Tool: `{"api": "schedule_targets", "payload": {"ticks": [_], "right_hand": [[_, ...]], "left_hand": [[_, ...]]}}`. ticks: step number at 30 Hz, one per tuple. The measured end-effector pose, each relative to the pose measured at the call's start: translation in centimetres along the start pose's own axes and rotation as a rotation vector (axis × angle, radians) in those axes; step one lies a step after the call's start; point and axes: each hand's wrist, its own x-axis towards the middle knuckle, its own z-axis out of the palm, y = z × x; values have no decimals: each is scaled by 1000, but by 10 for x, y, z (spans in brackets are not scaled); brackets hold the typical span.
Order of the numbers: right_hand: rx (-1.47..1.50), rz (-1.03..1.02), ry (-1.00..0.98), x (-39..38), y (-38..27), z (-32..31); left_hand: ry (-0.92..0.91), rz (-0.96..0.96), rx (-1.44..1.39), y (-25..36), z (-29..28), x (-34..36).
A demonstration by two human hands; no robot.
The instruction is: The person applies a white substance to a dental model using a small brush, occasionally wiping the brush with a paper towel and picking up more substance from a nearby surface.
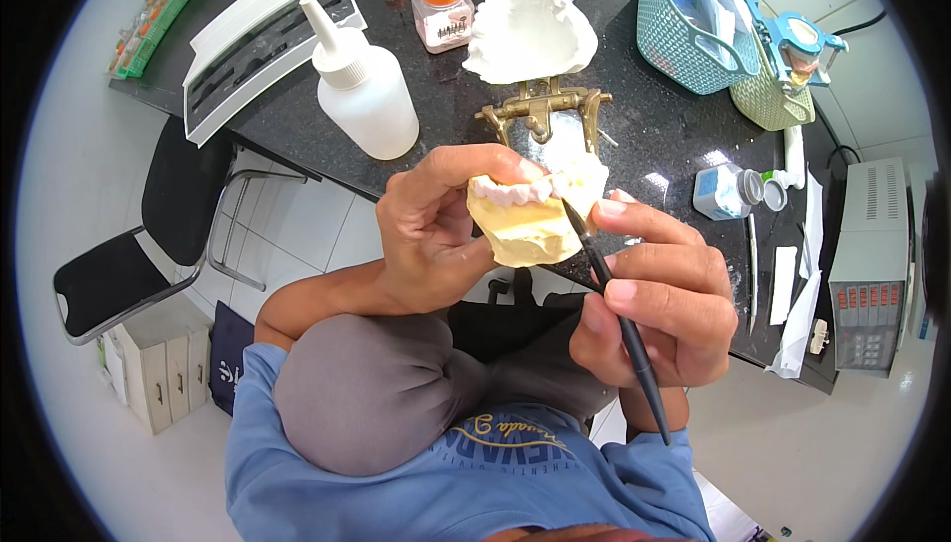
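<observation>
In front of my chest, my left hand (421, 235) grips a yellow dental model (525, 235) by its left side, thumb and fingers around it. A row of whitish teeth (510, 192) runs along the model's top edge. My right hand (679, 294) is closed around a slim black pen-shaped instrument (636, 349), held like a pencil. Its pointed tip meets the model close to the teeth at the right end; whether it touches, I cannot tell. Just beyond stands a brass articulator (543, 106) with a rough white plaster piece (535, 32) behind it.
On the dark speckled table (451, 96) stand a white squeeze bottle (369, 96), an orange-lidded jar (442, 12) and a long white case (272, 47). Blue basket (693, 52), small jar (721, 192) and paper strips (783, 284) lie to the right. A black chair (188, 185) is at left.
</observation>
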Motion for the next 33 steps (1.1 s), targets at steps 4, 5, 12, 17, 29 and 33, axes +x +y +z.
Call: {"api": "schedule_targets", "payload": {"ticks": [4, 5, 12, 17, 29, 33], "right_hand": [[-54, 2, -12, 1, -3, 0], [-54, 3, -12, 1, -3, 0], [-94, -28, -84, -2, 0, -3], [-81, -35, -77, -1, 0, -3], [-136, 2, -94, 0, -4, -4], [-34, 48, -18, 2, -3, -3]], "left_hand": [[-55, 59, -149, -5, -4, 0], [-49, 62, -154, -5, -3, 0], [-27, 77, -142, -6, -1, 0], [-24, 82, -130, -6, -1, -1], [-39, 67, 80, -3, -3, 0], [-18, 107, -115, -9, -1, -1]]}}
